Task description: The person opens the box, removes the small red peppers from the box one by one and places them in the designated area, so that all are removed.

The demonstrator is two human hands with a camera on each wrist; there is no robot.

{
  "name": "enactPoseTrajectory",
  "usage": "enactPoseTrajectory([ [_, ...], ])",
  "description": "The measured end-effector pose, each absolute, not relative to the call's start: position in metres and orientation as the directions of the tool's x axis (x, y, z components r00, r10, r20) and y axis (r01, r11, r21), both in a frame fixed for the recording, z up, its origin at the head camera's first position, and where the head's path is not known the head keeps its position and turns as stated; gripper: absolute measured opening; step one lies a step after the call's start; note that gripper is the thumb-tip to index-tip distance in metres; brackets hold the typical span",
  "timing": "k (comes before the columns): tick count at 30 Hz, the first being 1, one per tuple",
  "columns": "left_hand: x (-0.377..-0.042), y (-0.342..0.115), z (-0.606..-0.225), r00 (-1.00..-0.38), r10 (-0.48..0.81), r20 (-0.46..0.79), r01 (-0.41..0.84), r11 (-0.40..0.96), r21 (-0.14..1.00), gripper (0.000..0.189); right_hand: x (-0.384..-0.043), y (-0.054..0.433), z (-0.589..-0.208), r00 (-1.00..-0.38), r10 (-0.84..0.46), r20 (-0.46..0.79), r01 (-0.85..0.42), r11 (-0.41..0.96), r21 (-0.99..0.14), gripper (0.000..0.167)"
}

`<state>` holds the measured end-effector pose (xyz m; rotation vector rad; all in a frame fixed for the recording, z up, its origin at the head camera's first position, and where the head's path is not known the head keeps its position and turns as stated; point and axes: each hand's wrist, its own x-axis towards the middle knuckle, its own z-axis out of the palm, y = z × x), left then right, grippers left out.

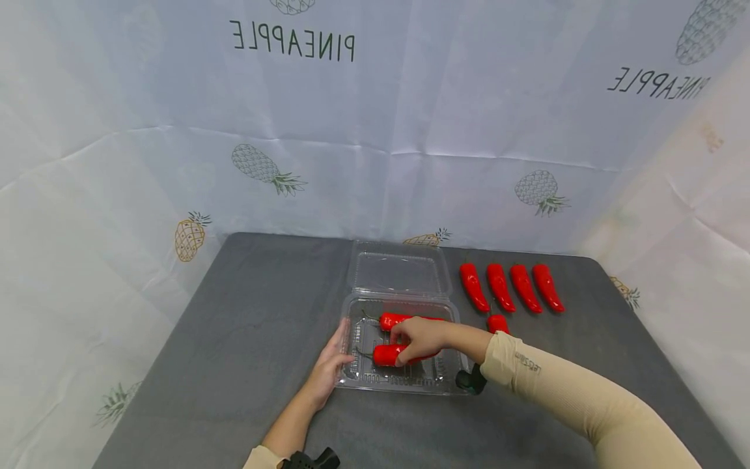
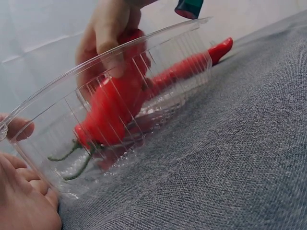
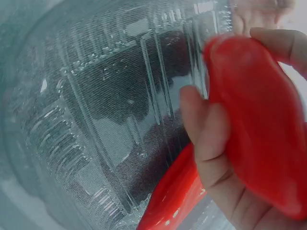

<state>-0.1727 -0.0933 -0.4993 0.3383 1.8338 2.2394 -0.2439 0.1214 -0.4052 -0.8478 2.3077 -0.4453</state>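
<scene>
My right hand (image 1: pixel 424 337) grips a red chili pepper (image 1: pixel 385 355) inside a clear plastic box (image 1: pixel 404 387); the right wrist view shows thumb and fingers around the pepper's body. A second chili pepper (image 1: pixel 390 320) lies in the box on the far side of the held one, partly hidden by the hand. Both green stems point left. At the box's left wall, my left hand (image 1: pixel 328 368) holds the edge. In the left wrist view, a digit of the left hand (image 2: pixel 29 191) shows through the clear plastic near the rim.
The box's clear lid (image 1: pixel 401 270) is folded back toward the curtain. Several red chili peppers (image 1: pixel 521 288) lie in a row at the right, with another pepper (image 1: pixel 497 324) nearer, partly behind the right sleeve. Grey cloth (image 1: pixel 258 326) covers the table; a printed curtain (image 1: pixel 375 130) surrounds it.
</scene>
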Motion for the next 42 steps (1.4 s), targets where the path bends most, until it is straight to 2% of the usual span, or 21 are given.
enactPoseTrajectory([
  [6, -0.173, -0.093, -0.499, -0.946, 0.321, 0.032, -0.034, -0.199, 0.979, 0.075, -0.247, 0.131, -0.405, -0.543, -0.722, -0.428, -0.417, 0.675, -0.609, 0.040],
  [10, -0.173, -0.093, -0.499, -0.948, 0.318, 0.027, -0.037, -0.194, 0.980, 0.075, -0.247, 0.138, -0.403, -0.532, -0.746, -0.400, -0.402, 0.638, -0.656, 0.043],
  [15, -0.174, -0.093, -0.500, -0.947, 0.320, 0.038, -0.029, -0.204, 0.978, 0.075, -0.246, 0.149, -0.399, -0.569, -0.733, -0.374, -0.344, 0.625, -0.701, 0.040],
  [22, -0.175, -0.092, -0.502, -0.938, 0.336, 0.082, -0.001, -0.240, 0.971, 0.075, -0.238, 0.165, -0.392, -0.657, -0.685, -0.316, -0.278, 0.610, -0.742, 0.042],
  [30, -0.174, -0.092, -0.503, -0.939, 0.335, 0.083, 0.004, -0.230, 0.973, 0.075, -0.226, 0.177, -0.388, -0.697, -0.678, -0.232, -0.314, 0.579, -0.752, 0.044],
  [42, -0.174, -0.092, -0.503, -0.945, 0.324, 0.052, -0.014, -0.198, 0.980, 0.075, -0.202, 0.193, -0.386, -0.784, -0.595, -0.176, -0.197, 0.508, -0.838, 0.046],
])
